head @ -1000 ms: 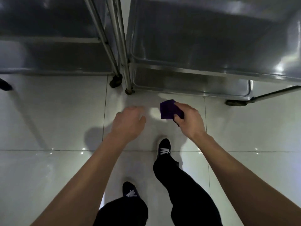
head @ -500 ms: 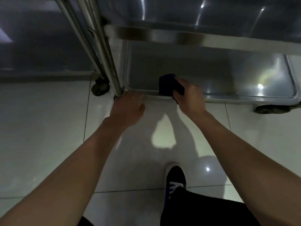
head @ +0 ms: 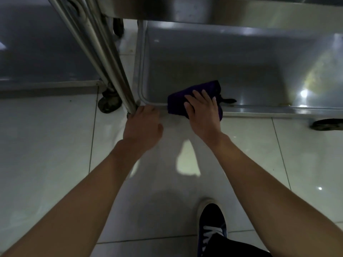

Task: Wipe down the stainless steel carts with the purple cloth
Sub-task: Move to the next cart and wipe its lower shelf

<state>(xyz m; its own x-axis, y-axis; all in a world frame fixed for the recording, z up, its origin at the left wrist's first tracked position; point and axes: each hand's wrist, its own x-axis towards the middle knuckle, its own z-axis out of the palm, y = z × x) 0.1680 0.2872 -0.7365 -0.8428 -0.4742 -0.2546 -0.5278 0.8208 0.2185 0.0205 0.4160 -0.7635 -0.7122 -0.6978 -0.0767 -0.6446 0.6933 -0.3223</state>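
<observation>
A folded purple cloth [head: 177, 103] lies on the front rim of the right stainless steel cart's bottom shelf [head: 232, 58], near its left corner. My right hand [head: 203, 109] presses flat on the cloth with straight fingers and covers its right half. My left hand [head: 143, 125] sits at the shelf's front-left corner, fingers curled over the rim beside the cart's upright leg [head: 115, 75]; the fingertips are hidden. A second steel cart [head: 46, 52] stands to the left.
Castor wheels sit on the white tiled floor at the left cart's corner [head: 108, 103] and the right cart's front right [head: 326, 124]. The right cart's upper shelf edge [head: 213, 10] overhangs the work. My shoe [head: 211, 225] stands at bottom right.
I have crouched closer to the right cart. My right hand went from gripping the cloth in the air to pressing it flat on the bottom shelf rim. My left hand reached the shelf corner.
</observation>
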